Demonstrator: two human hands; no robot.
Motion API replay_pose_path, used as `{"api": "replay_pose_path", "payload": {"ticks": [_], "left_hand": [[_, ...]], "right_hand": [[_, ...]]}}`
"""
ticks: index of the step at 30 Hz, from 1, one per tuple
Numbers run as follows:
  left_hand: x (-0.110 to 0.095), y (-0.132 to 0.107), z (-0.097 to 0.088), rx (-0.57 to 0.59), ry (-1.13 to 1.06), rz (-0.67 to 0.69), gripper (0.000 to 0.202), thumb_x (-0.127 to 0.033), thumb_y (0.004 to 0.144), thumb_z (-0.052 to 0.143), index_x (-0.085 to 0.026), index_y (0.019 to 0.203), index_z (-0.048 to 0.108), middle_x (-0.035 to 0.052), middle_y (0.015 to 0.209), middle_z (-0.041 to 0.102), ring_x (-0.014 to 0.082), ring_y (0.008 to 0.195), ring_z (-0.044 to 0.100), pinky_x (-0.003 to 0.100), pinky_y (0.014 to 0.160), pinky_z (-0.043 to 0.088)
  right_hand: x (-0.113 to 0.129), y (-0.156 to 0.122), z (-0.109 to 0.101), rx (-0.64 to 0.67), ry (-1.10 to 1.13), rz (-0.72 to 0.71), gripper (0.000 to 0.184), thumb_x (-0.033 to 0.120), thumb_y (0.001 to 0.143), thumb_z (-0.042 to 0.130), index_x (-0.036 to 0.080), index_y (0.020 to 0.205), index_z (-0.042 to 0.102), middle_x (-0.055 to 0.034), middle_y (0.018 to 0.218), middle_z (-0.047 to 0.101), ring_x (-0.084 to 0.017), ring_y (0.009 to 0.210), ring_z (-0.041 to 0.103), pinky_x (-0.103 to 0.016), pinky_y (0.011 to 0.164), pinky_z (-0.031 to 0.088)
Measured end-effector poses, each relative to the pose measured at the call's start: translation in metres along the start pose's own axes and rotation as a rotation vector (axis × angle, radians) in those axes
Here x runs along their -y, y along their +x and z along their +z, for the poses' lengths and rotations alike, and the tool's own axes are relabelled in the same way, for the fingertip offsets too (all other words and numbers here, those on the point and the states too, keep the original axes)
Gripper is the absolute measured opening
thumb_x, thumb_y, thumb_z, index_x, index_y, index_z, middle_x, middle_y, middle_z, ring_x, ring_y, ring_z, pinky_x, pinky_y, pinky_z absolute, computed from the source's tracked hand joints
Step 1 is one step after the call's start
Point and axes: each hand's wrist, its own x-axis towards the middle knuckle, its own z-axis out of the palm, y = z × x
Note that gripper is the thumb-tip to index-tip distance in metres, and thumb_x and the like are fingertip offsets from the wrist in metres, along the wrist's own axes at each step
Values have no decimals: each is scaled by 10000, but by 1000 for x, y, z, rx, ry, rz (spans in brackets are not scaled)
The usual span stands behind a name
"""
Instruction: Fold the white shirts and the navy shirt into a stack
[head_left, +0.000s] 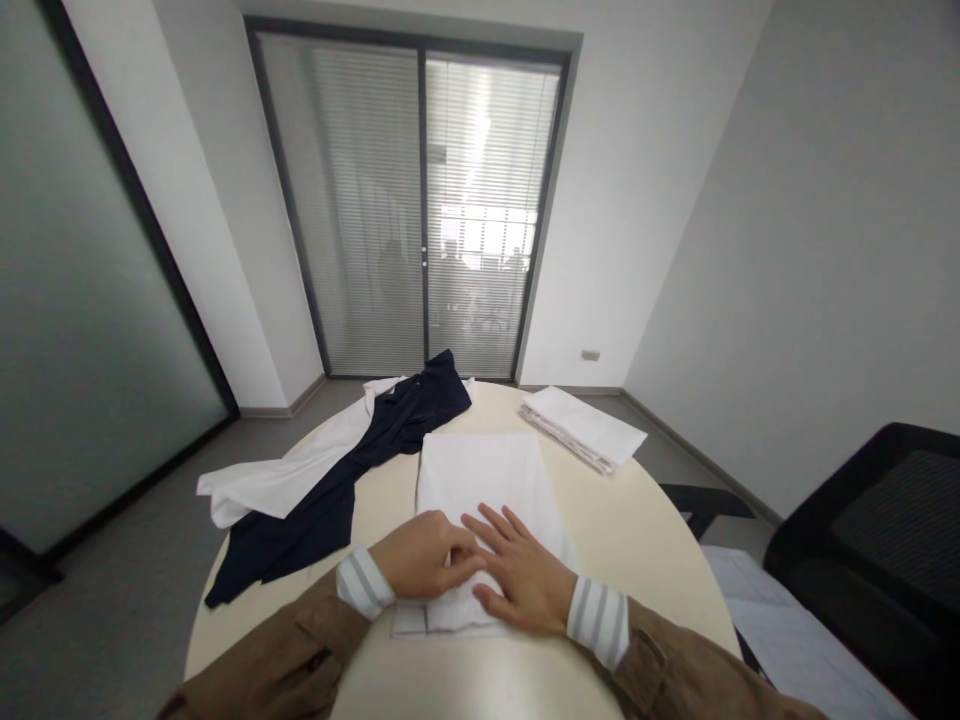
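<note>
A folded white garment (480, 470) lies flat on the round cream table in front of me, its near edge layered and slightly uneven. My right hand (529, 575) rests palm down on its near part, fingers spread. Beside it, my left hand (427, 555) is over the garment's left edge with the fingers curled in. The left thumb and index finger point toward my right hand and come close to or touch it. Whatever the left fingers may grip is hidden beneath them.
On the table's left lie a dark navy garment (322, 510) and a white garment (300, 465), loosely spread and overhanging the edge. A flat white stack (581, 425) is at the back right. A black chair (877, 530) stands right, with pale sheets (787, 620) beside the table.
</note>
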Motion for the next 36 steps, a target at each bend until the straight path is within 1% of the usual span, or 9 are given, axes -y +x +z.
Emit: {"api": "replay_pose_path", "payload": {"ticks": [4,7,13,16,19,24,29,33,36], "left_hand": [[4,17,14,-195,7,-68,265,-272,927,516,-181,1144,638,79,1109,701,205,1033,644,325,920,493],[5,18,45,-171,36,-4,585,-306,935,512,-153,1472,336,148,1533,381,253,1413,346,437,1138,342],[5,8,70,12,153,-21,885,-484,918,518,-153,1564,11,175,1624,85,344,1489,94,569,1177,204],[2,8,66,48,199,-20,851,-513,893,550,-227,1566,114,165,1621,116,395,1480,82,635,1151,186],[-1,7,65,38,214,0,763,-536,895,544,-302,1544,219,146,1617,152,428,1471,83,695,1121,163],[-5,4,69,47,186,-2,798,-521,874,580,-310,1547,207,142,1622,116,435,1469,80,699,1123,132],[-9,1,68,43,86,-52,763,-560,890,536,-301,1540,234,140,1619,148,416,1474,97,676,1136,115],[-6,10,53,-26,8,-73,565,-548,917,502,-277,1413,475,120,1517,415,372,1397,345,593,1126,262],[14,33,33,-130,-35,-184,328,-400,958,455,-213,1138,656,96,1153,689,266,1091,620,425,979,461]], "right_hand": [[3,3,0,-46,12,-1,585,411,918,504,266,1470,377,-101,1555,353,-307,1461,216,-588,1172,166],[2,4,6,-146,82,12,584,257,855,545,197,1425,436,-138,1493,433,-285,1414,312,-537,1172,223],[-33,8,-18,-84,345,146,379,48,784,420,181,1033,675,-66,1046,712,-201,1009,637,-367,945,488],[-58,24,-49,-68,220,342,276,86,829,432,153,922,683,-74,897,718,-199,847,658,-342,828,512],[-73,52,-63,-188,67,325,318,208,913,467,139,1178,629,-147,1249,631,-240,1155,577,-397,1015,419],[-77,97,-28,-22,-13,401,661,608,955,341,285,1529,279,-89,1625,183,-353,1490,84,-615,1149,81],[-83,105,10,-70,-45,405,660,623,949,317,303,1525,291,-65,1610,244,-336,1487,117,-586,1162,3],[-86,102,12,-127,-49,383,637,593,947,362,303,1513,323,-60,1591,295,-327,1475,167,-573,1167,24],[-86,101,13,-130,-40,368,631,569,943,389,294,1509,334,-65,1587,304,-330,1473,174,-574,1167,41]]}}
